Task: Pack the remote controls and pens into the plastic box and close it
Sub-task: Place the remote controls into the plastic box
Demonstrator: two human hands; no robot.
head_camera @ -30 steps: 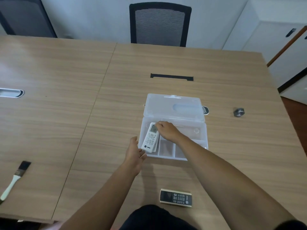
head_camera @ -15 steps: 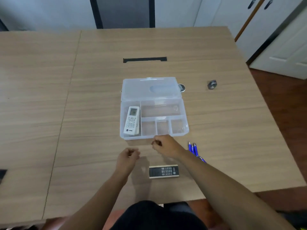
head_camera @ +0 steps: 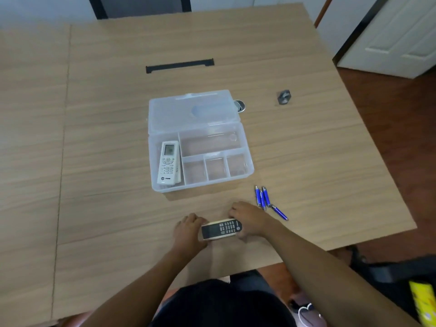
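The clear plastic box [head_camera: 247,169] lies open on the table, its lid [head_camera: 193,113] folded back. A white remote [head_camera: 168,162] rests in the box's left compartment; the other compartments hold nothing. A dark-faced remote [head_camera: 221,228] lies crosswise near the table's front edge. My left hand [head_camera: 188,232] grips its left end and my right hand [head_camera: 250,221] grips its right end. Several blue pens [head_camera: 265,199] lie on the table just right of my right hand.
A small grey metal part [head_camera: 283,97] sits at the back right. A round cable grommet [head_camera: 240,105] shows behind the lid, and a black cable slot [head_camera: 179,66] lies farther back. The table edge runs close on the right and front.
Both hands have drawn back from the box to the dark remote and closed on its two ends. The white remote stays in the left compartment. The camera has tilted down.
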